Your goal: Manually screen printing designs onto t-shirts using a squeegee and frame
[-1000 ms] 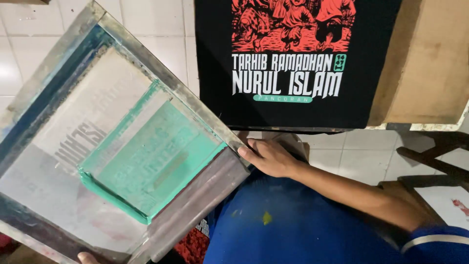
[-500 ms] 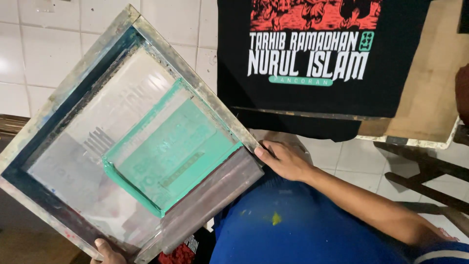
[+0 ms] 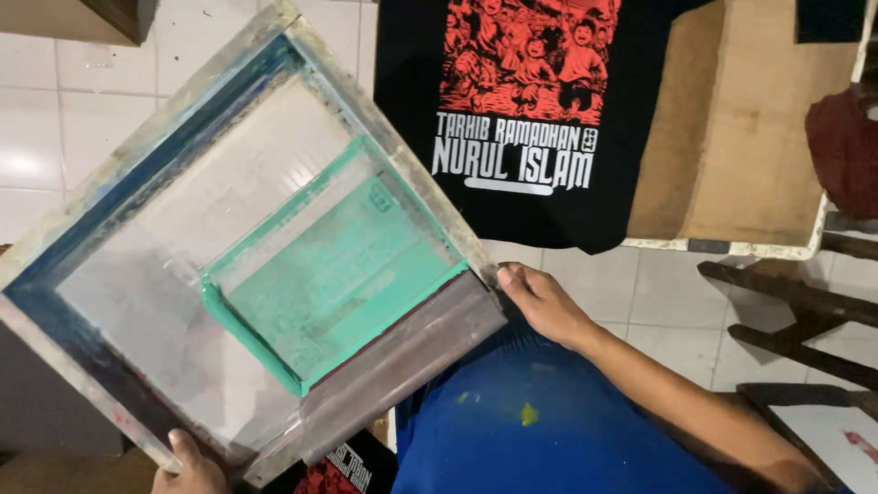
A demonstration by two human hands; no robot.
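We hold printing screen (image 3: 247, 265) tilted off board, both hands on wooden frame. Right hand (image 3: 540, 302) clasps near corner; left hand (image 3: 187, 467) grips bottom corner, thumb over edge. Since half second ago, frame swung further left, clearing more of shirt (image 3: 521, 119). Beyond right grip, fresh print lies exposed on board (image 3: 750, 146). Green-taped mesh sits between grips. We judge lift-off under way.

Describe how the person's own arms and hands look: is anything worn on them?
Both hands are bare: no gloves, rings or watch show. The right hand leads into a forearm uncovered as far as the picture's edge, so no sleeve is visible. Of the left hand only a thumb and part of the palm show at the bottom edge; its arm is out of view.
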